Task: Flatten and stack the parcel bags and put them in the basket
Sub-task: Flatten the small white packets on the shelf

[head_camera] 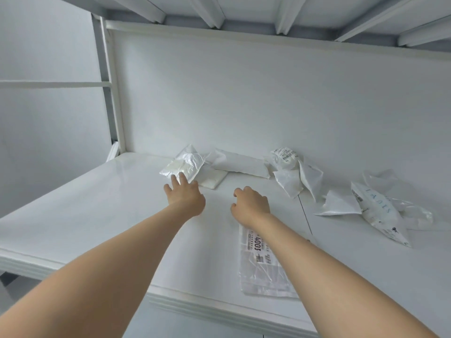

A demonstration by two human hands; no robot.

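Flattened clear labelled parcel bag [258, 267] under right forearm, near table [97, 211] front edge; roughly seven crumpled white bags [240, 164] along back. Left hand [185, 196] spread, fingertips at one; right hand [251, 203] loosely curled, empty.

Left hand [188, 200] fingers [182, 178] touch crinkled bag [186, 163] edge; right hand [251, 203] loosely curled, empty.

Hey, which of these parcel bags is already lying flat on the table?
The clear bag with the 4003 label, partly under the right forearm. The others, farther back, are crumpled or puffed up.
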